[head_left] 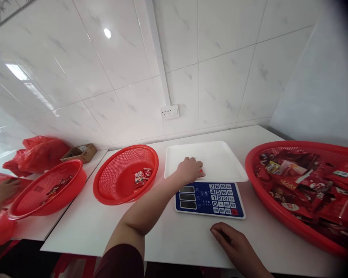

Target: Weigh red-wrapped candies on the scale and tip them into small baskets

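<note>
My left hand (190, 170) reaches over the white tray (220, 158) of a weighing scale, its fingers closed round a small red packet (201, 170) at the tray's front edge. Below the tray sits the scale's blue keypad (210, 199). My right hand (234, 245) rests on the white table (89, 224) in front of the scale, fingers curled down against the surface, with nothing seen in it.
A red colander (124, 173) with a few wrapped sweets stands left of the scale. A large red basket (304, 189) full of red packets is at the right. Another red basket (46, 193), a red bag (37, 152), a cardboard box (81, 152) and another person's hand (0, 193) are at the left.
</note>
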A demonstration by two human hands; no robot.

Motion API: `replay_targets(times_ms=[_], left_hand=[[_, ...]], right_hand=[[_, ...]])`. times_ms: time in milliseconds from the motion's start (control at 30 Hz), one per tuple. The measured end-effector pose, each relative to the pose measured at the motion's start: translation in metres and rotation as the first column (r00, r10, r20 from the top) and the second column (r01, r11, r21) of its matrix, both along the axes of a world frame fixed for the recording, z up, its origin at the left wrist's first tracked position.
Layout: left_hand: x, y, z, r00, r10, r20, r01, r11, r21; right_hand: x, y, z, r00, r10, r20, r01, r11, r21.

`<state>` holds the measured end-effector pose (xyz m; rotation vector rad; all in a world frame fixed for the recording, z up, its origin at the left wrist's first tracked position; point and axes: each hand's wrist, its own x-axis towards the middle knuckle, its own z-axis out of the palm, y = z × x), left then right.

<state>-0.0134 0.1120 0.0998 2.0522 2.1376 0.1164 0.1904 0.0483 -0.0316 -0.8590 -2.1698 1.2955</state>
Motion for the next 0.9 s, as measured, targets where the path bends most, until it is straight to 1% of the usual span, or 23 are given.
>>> replay_targets(times_ms=[167, 233, 300, 367, 433, 500, 567, 633, 700, 767, 833, 900], left_hand=[[-0.011, 0.005, -0.007, 0.995, -0.036, 0.094, 0.027, 0.995, 0.093], [-0.017, 0.002, -0.005, 0.992, -0.025, 0.126, 0.005, 0.988, 0.155], [-0.027, -0.006, 0.001, 0.99, 0.015, 0.141, -0.048, 0.972, 0.228], [-0.044, -0.019, 0.012, 0.986, 0.095, 0.14, -0.133, 0.945, 0.298], [-0.068, -0.036, 0.023, 0.969, 0.21, 0.128, -0.242, 0.905, 0.35], [-0.094, -0.056, 0.03, 0.935, 0.337, 0.112, -0.355, 0.859, 0.37], [-0.114, -0.077, 0.032, 0.888, 0.449, 0.094, -0.451, 0.818, 0.357], [-0.124, -0.095, 0.029, 0.854, 0.515, 0.076, -0.508, 0.795, 0.331], [-0.12, -0.107, 0.023, 0.849, 0.525, 0.062, -0.515, 0.796, 0.319], [-0.107, -0.112, 0.019, 0.865, 0.494, 0.086, -0.492, 0.803, 0.336], [-0.09, -0.112, 0.018, 0.876, 0.443, 0.19, -0.482, 0.795, 0.368], [-0.073, -0.111, 0.021, 0.872, 0.385, 0.303, -0.481, 0.79, 0.379]], right_hand=[[-0.001, 0.0, 0.001, 1.0, 0.01, -0.014, -0.01, 1.0, -0.012], [-0.001, -0.002, 0.002, 0.999, -0.021, -0.032, 0.02, 0.999, -0.026], [-0.002, -0.004, 0.003, 0.998, -0.05, -0.047, 0.048, 0.998, -0.039], [-0.002, -0.006, 0.004, 0.997, -0.064, -0.054, 0.062, 0.997, -0.043], [-0.002, -0.006, 0.005, 0.996, -0.061, -0.058, 0.058, 0.997, -0.043], [-0.001, -0.005, 0.005, 0.997, -0.046, -0.056, 0.043, 0.998, -0.043], [-0.001, -0.003, 0.006, 0.999, -0.021, -0.036, 0.02, 0.999, -0.042], [-0.002, -0.001, 0.006, 1.0, 0.004, -0.007, -0.005, 0.999, -0.035], [-0.002, -0.002, 0.008, 1.0, 0.024, 0.007, -0.024, 0.999, -0.023], [-0.002, -0.003, 0.012, 1.0, 0.029, 0.002, -0.029, 1.0, -0.01], [0.001, -0.004, 0.019, 1.0, 0.017, 0.001, -0.017, 1.0, 0.022], [0.01, 0.001, 0.031, 1.0, -0.004, 0.017, 0.003, 0.996, 0.089]])
